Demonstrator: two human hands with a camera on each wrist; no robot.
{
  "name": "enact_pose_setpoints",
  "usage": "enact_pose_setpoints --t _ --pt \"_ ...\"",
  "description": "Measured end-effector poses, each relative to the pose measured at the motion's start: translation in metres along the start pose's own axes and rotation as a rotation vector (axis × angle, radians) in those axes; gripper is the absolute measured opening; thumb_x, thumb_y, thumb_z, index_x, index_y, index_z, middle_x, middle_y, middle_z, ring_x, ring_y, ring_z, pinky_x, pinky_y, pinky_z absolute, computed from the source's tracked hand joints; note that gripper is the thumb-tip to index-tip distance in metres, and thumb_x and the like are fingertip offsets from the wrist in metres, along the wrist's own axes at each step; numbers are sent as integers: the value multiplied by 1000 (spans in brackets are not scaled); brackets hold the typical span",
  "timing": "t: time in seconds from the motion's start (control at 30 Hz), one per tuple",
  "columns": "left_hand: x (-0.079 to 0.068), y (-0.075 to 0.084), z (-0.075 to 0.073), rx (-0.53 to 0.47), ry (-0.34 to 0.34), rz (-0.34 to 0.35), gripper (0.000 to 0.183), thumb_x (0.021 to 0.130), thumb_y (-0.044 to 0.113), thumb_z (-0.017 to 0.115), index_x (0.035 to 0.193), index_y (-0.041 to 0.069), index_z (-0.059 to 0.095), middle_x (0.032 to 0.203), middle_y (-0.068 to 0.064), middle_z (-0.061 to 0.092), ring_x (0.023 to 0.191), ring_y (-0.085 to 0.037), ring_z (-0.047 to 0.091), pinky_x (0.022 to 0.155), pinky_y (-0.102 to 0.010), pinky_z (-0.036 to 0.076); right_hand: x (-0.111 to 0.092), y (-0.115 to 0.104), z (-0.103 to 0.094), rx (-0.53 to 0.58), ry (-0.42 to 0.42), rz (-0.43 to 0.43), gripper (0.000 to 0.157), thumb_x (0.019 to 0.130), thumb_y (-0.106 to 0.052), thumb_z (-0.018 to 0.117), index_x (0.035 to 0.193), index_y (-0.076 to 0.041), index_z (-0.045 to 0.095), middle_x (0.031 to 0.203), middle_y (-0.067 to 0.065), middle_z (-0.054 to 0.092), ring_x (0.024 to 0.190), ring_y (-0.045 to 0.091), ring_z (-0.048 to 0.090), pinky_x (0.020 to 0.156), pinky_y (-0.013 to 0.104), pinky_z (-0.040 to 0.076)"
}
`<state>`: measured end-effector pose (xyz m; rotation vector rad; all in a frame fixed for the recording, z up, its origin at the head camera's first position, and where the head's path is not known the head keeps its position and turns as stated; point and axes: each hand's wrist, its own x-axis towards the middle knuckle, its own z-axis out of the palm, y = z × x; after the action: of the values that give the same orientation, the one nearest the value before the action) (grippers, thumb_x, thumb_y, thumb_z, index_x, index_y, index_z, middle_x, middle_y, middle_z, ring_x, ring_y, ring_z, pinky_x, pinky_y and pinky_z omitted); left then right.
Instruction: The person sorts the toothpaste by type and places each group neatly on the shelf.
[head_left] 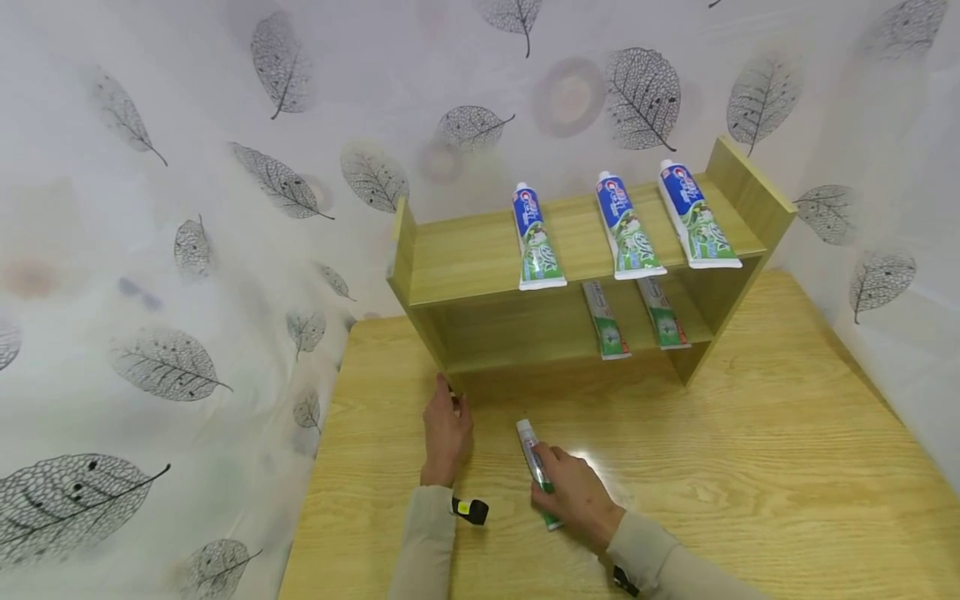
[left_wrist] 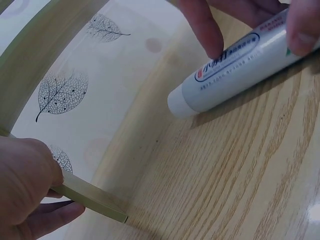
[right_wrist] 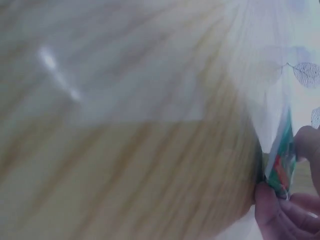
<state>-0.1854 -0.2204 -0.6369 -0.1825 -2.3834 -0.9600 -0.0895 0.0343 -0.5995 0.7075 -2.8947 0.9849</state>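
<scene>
My right hand (head_left: pixel 577 496) grips a white and green toothpaste tube (head_left: pixel 528 441) by its sides, close over the table. Its white cap points away from me, toward the shelf. The left wrist view shows the tube's capped end (left_wrist: pixel 220 80) with fingers on either side. At the lower left corner of the wooden shelf (head_left: pixel 465 258), my left hand (head_left: pixel 447 429) pinches the side panel's bottom end (left_wrist: pixel 95 202), thumb and fingers on opposite faces. In the right wrist view, the tube's flat green end (right_wrist: pixel 281 160) shows between the right hand's fingers.
Three blue and green toothpaste tubes, one of them a middle tube (head_left: pixel 626 225), lie on the upper board. Two white and green tubes, including a left one (head_left: pixel 606 321), lie on the lower board. Leaf-patterned sheeting (head_left: pixel 187 208) surrounds the wooden table (head_left: pixel 750 467).
</scene>
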Motion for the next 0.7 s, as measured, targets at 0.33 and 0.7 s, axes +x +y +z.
enact_pose_setpoints --t 0.33,0.7 --pt "4 31 -16 -29 -18 -32 24 105 4 62 127 -5 57 96 -25 73 74 -32 76 58 -41 61 -4 6 -21 66 57 -57 51 89 -8 80 137 3 65 108 17 79 78 17 76 62 16 56" --pt "-4 -11 7 -25 -3 -48 23 107 14 61 127 3 58 95 -18 74 73 -24 74 57 -37 59 9 -1 -67 40 253 -233 56 81 -2 85 134 6 67 95 14 77 68 8 68 58 8 51"
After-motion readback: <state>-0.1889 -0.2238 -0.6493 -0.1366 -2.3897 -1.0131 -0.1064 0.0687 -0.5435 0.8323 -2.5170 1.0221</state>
